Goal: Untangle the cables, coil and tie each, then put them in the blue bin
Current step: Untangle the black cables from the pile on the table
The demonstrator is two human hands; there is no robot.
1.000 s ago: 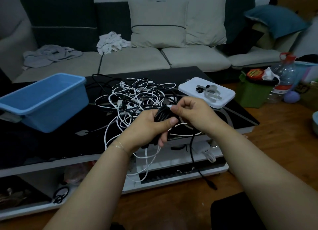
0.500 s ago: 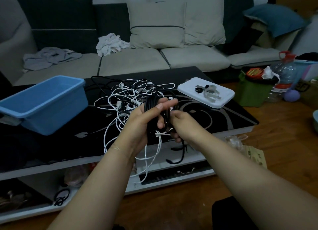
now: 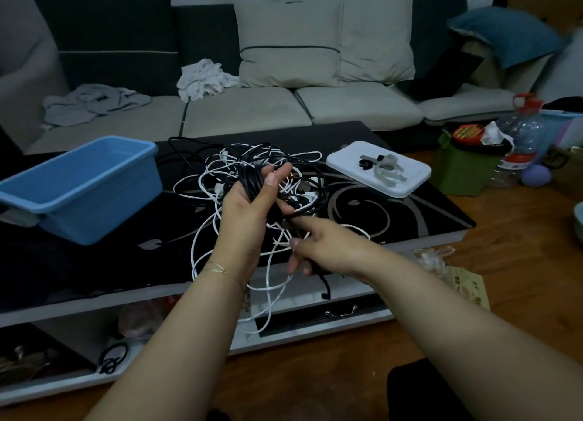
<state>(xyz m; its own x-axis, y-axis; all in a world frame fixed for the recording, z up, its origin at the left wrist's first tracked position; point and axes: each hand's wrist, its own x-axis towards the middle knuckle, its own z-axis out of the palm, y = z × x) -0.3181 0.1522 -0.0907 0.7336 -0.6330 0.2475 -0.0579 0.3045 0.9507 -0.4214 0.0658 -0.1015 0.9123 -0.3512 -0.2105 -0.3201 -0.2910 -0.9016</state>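
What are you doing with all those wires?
A person is sorting out a messy heap of black and white cables on a dark coffee table. The left hand holds a bundle of coiled black cable, and the right hand grips the loose tail of that cable lower down. The blue bin sits on the table to the left, with no cable visible in it. Some ties lie on a white lid on the right.
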